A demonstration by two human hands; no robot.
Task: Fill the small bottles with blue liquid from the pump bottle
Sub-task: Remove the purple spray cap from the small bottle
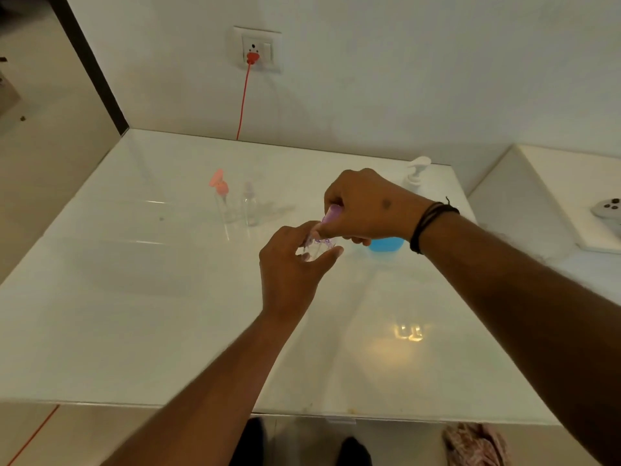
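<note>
A red cable [242, 102] runs down the wall from a plug in the socket [257, 50] to the back edge of the white bench [134, 297]. Left of centre on the bench stand two small clear bottles side by side: the pink-capped bottle [222, 203] on the left and, just beside it, the clear-capped bottle [249, 205].

Near the middle, the left hand [289, 274] holds a third small clear bottle [316, 245] above the bench, its fingers [331, 255] curled round the body; the bottle sits tilted, its top toward the right hand. Purple print shows on its side. The right hand [366, 206] reaches over from the right, its fingers closed round the purple cap [331, 215] at the top of that bottle. How far the cap is seated on the neck cannot be told, as the hand covers it. A dark band [428, 223] circles the right wrist.

Behind the right hand stands the pump bottle [386, 244], mostly hidden; its blue liquid shows below the wrist and its white pump head [416, 171] rises above the hand near the bench's back right corner.

Further right, on a separate white surface [554, 183], lies a white controller [608, 210]. Below the bench's front edge a pinkish cloth [477, 443] lies on the floor.
</note>
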